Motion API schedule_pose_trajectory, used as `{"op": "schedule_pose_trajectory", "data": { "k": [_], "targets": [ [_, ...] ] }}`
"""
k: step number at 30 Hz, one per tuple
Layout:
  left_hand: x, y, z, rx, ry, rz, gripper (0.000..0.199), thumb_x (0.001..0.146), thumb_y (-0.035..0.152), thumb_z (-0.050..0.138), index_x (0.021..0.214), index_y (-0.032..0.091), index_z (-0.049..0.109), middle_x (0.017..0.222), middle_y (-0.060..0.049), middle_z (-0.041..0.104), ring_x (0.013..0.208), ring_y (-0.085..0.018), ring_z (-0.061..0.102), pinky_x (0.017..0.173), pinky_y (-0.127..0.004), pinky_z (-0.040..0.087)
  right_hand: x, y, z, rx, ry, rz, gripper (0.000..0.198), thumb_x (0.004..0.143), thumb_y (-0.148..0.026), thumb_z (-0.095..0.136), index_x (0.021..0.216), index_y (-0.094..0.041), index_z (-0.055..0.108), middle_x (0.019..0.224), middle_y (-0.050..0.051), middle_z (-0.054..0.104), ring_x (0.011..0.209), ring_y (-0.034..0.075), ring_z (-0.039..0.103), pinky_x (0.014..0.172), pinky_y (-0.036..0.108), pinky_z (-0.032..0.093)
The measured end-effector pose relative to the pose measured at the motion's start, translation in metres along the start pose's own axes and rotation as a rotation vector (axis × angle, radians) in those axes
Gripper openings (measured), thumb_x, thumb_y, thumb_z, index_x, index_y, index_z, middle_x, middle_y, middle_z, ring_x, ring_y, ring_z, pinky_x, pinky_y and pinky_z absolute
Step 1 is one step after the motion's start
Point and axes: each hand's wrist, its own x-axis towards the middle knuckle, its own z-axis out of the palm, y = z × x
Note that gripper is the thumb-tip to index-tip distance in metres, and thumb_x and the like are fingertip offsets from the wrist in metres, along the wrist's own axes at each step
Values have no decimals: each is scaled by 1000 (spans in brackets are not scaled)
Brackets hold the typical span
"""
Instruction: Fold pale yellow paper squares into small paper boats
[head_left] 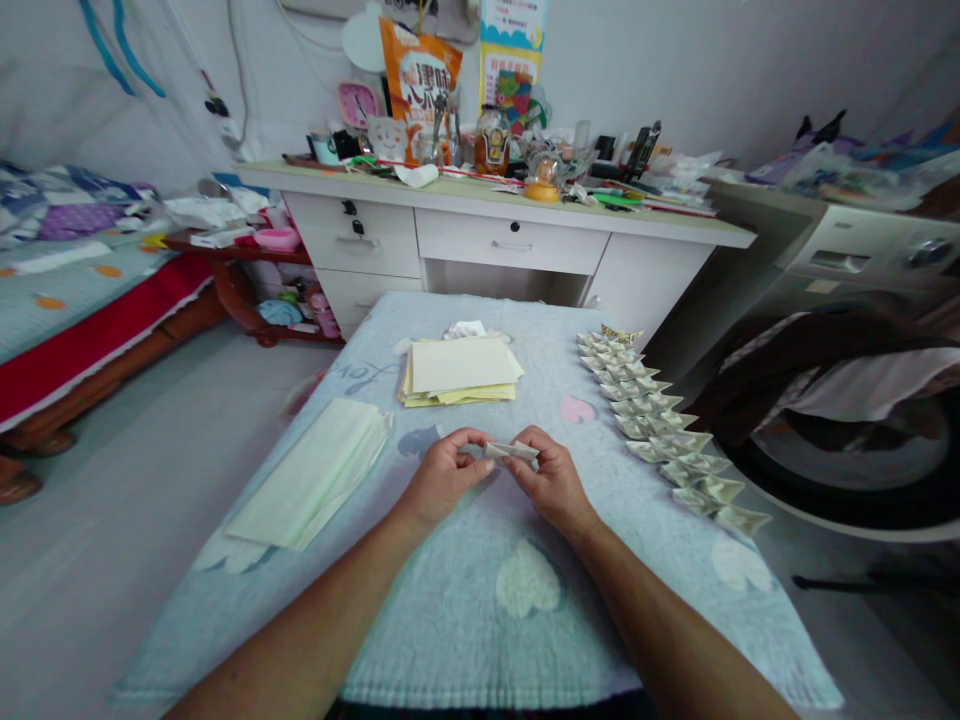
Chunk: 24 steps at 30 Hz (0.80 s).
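A small folded piece of pale paper [511, 452] is pinched between both hands above the middle of the cloth-covered table [457, 620]. My left hand [448, 468] grips its left end with thumb and fingers; my right hand [553, 475] has the right end the same way. Beyond the hands lies a stack of cream and yellow paper sheets [461, 367]. Left of my left hand rests a pile of long pale green paper [311, 475]. Along the table's right side stand several folded paper boats [660, 425] in slanting rows.
A white desk [510, 240] crowded with jars, a snack bag [420, 85] and a pink clock [357, 104] stands behind the table. On the right is a front-loading washing machine [832, 250] with laundry hanging from its door. A bed [90, 300] is at the left.
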Motion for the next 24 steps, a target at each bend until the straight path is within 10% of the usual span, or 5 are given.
{"op": "schedule_pose_trajectory", "data": {
  "k": [9, 24],
  "targets": [
    [-2, 2, -1, 422, 41, 441, 9, 76, 10, 62, 77, 19, 63, 90, -2, 60, 87, -14, 58, 78, -26, 45, -2, 7, -5, -613, -93, -274, 16, 76, -7, 58, 86, -19, 60, 84, 5, 55, 83, 20, 45, 74, 31, 34],
    [-6, -1, -11, 891, -105, 401, 12, 74, 8, 61, 74, 20, 63, 84, -1, 60, 87, -18, 54, 81, -31, 40, -6, 3, -11, -593, -374, -160, 19, 75, -6, 61, 87, -20, 65, 87, 2, 60, 89, 18, 47, 81, 30, 31]
  ]
}}
